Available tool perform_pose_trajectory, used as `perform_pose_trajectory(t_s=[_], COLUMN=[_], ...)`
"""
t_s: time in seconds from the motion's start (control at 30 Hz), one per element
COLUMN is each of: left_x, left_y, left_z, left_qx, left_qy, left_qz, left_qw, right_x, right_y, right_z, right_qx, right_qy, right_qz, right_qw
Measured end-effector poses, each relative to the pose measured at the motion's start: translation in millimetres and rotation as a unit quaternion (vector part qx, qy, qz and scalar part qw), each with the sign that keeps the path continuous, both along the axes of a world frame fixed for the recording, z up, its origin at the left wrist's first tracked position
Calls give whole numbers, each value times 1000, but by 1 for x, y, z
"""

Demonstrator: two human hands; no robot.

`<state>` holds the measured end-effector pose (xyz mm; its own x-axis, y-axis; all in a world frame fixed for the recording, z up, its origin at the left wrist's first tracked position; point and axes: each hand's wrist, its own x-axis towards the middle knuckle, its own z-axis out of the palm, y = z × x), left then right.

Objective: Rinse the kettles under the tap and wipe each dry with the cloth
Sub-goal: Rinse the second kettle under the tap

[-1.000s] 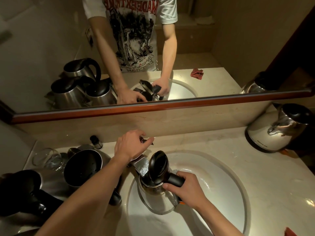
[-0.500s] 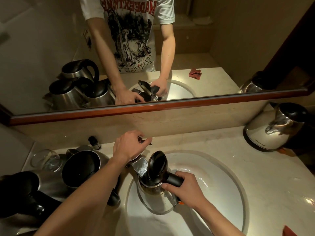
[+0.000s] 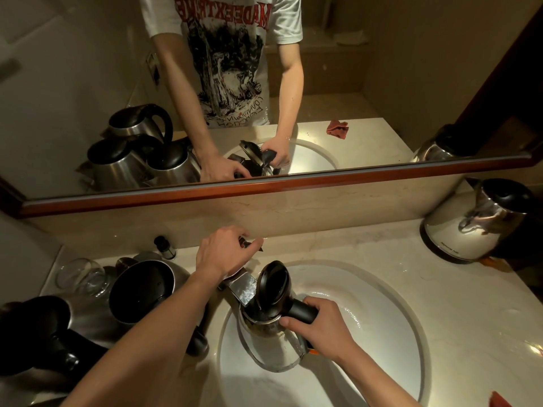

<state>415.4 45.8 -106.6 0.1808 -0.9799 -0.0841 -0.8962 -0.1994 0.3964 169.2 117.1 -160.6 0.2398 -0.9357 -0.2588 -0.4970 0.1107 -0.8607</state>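
Note:
A steel kettle (image 3: pixel 271 345) with its black lid flipped up stands in the white sink basin (image 3: pixel 388 342), its open mouth right under the chrome tap spout (image 3: pixel 242 287). My right hand (image 3: pixel 320 326) grips the kettle's black handle. My left hand (image 3: pixel 226 251) is curled over the tap lever behind the spout. Two more kettles sit on the counter at left: one open-topped (image 3: pixel 141 292) and one nearer the front corner (image 3: pixel 38 327). Another steel kettle (image 3: pixel 467 227) stands at the far right. A red cloth (image 3: pixel 499 400) peeks in at the bottom right edge.
A drinking glass (image 3: pixel 80 274) and a small dark bottle (image 3: pixel 164 246) stand on the marble counter (image 3: pixel 367 248) behind the left kettles. A wood-framed mirror (image 3: pixel 264 186) runs along the back wall and reflects the scene.

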Motion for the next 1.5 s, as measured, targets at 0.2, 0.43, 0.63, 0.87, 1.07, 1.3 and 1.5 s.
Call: perform_pose_trajectory(t_s=[0.2, 0.43, 0.63, 0.87, 1.07, 1.3, 1.5], left_x=[-1, 0, 1, 1, 1, 0, 1], left_y=[0, 0, -1, 0, 0, 0, 0], left_z=[-1, -2, -3, -2, -2, -2, -3], left_qx=[-4, -7, -6, -7, -7, -9, -12], left_qy=[0, -2, -3, -3, -3, -2, -2], left_qz=[-1, -5, -8, -6, -4, -2, -3], left_qw=[1000, 1000, 1000, 1000, 1000, 1000, 1000], right_x=[0, 0, 1, 1, 0, -1, -1], right_y=[0, 1, 0, 0, 0, -1, -2], right_z=[3, 3, 0, -1, -3, -4, -7], right_qx=[5, 4, -2, -5, -10, -17, -23], right_qy=[-1, 5, 9, 4, 6, 13, 10], right_qz=[-1, 4, 2, 0, 0, 3, 1], right_qw=[1000, 1000, 1000, 1000, 1000, 1000, 1000])
